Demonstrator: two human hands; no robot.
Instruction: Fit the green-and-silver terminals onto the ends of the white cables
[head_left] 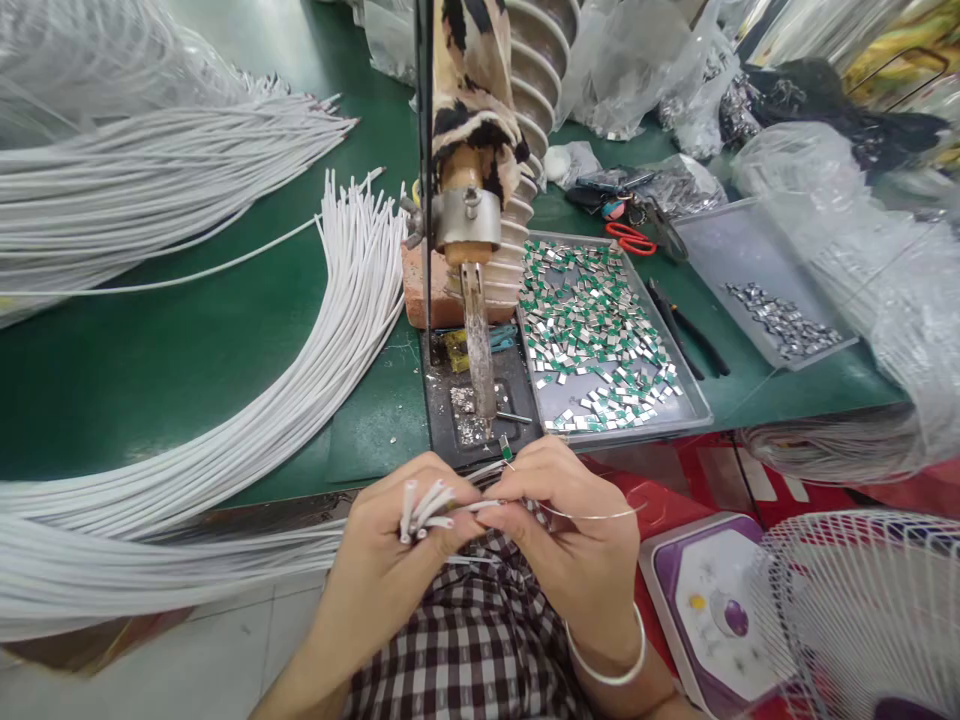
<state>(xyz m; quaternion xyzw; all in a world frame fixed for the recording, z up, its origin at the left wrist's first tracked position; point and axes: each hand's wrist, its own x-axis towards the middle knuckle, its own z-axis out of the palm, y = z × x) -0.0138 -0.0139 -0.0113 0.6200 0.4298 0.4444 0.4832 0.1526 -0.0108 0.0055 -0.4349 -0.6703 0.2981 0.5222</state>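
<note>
My left hand (409, 515) is closed around several white cables (427, 512), their cut ends poking out over the thumb. My right hand (574, 520) is closed too, thumb and forefinger pinching the end of one white cable at the left fingertips. A thin silvery wire (600, 516) runs out across the right hand. Just beyond the fingers sits a small green circuit board (506, 450) with a metal plug; what supports it is hidden. Above it, a soldering iron (478, 345) points down from its clamp (469, 220), its tip near the board.
A tray (701, 415) of small green boards lies right of the iron, beside black-handled pliers (690, 330) and a bin (750, 345) of metal parts. Long white cable bundles (285, 420) cover the left. A ribbed hose (536, 100) stands behind the iron; a fan (862, 610) is at lower right.
</note>
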